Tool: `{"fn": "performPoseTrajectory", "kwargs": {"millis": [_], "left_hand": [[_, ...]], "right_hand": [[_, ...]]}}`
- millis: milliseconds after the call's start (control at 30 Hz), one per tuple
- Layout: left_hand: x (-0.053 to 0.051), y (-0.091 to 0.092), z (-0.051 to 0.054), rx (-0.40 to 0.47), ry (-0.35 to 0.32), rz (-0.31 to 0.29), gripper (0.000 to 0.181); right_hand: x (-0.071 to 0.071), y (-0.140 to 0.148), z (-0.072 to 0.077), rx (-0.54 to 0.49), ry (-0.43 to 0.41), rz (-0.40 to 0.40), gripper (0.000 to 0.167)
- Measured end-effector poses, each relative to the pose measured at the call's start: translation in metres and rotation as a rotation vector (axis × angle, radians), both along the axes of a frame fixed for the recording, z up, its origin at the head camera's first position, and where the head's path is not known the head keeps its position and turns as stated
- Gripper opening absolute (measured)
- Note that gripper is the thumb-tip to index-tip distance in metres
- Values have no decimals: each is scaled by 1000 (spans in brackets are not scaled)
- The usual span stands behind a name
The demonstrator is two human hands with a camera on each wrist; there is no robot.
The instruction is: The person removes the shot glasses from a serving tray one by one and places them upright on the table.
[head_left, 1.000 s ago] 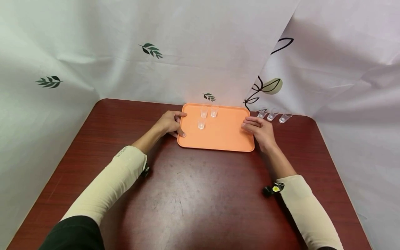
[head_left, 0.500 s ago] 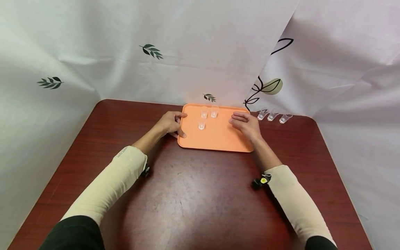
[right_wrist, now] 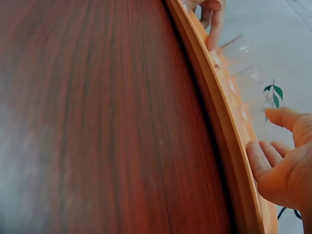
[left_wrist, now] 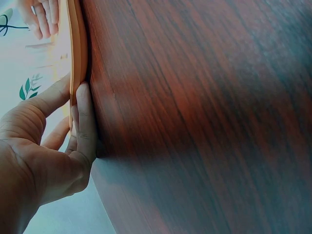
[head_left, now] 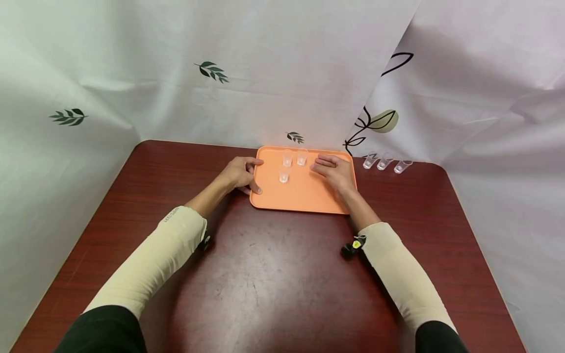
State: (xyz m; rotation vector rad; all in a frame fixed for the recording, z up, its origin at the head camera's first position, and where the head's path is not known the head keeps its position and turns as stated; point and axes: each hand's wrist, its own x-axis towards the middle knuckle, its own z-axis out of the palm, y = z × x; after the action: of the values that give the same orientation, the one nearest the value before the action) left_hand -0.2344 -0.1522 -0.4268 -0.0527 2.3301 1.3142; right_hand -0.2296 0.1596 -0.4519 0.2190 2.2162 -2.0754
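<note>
An orange tray (head_left: 304,196) lies on the table near its back edge. My left hand (head_left: 240,173) grips the tray's left edge, thumb on the upper side and fingers curled beneath, as the left wrist view shows (left_wrist: 53,151). Three small clear cups stand on the tray's left half: a back left cup (head_left: 287,158), a back right cup (head_left: 302,157) and a front cup (head_left: 284,175). Over the tray's right half is my right hand (head_left: 336,174), its thumb and fingers apart, holding nothing. It points toward the cups, a little right of them.
Three more clear cups, a left one (head_left: 370,161), a middle one (head_left: 385,162) and a right one (head_left: 402,166), stand in a row right of the tray. A white cloth (head_left: 247,108) with leaf prints hangs behind the dark red wooden table (head_left: 273,274).
My right hand has moved left from the tray's right edge to over the tray, closer to the cups. The left hand, the tray and the cups have stayed in place.
</note>
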Motion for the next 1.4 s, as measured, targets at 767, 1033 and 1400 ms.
{"fn": "performPoseTrajectory", "kwargs": {"millis": [767,1033,1400], "left_hand": [[1,0,-1,-2,3,9,99],[0,0,-1,0,1,15,99],[-1,1,0,1,-2,15,99]], "right_hand": [[-16,-39,-2,117,93,42,57],[-14,-38,-3,71,76,14,48],[-1,-30,-1,70,63,45,45]]}}
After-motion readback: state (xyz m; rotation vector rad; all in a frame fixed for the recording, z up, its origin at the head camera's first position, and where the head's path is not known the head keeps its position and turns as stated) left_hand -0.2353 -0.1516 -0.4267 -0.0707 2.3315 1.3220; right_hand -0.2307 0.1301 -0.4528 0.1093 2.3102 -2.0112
